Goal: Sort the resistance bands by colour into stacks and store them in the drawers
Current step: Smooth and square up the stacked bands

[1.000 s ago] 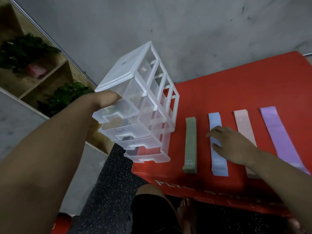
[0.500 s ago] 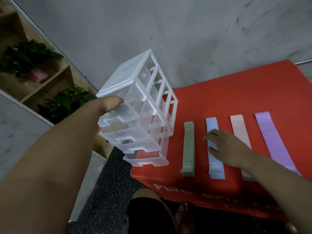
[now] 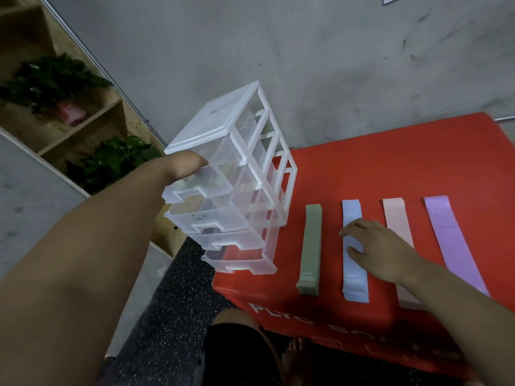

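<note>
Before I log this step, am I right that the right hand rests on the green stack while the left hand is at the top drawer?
Not quite: the head view shows the right hand resting on the blue stack, not the green stack; the left hand is at the top drawer.

"PLYO" on red box front

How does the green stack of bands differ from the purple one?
The green stack is narrower and thicker than the purple stack. Green lies beside the drawer unit; purple lies farthest from it. Both lie flat on the red box.
</note>
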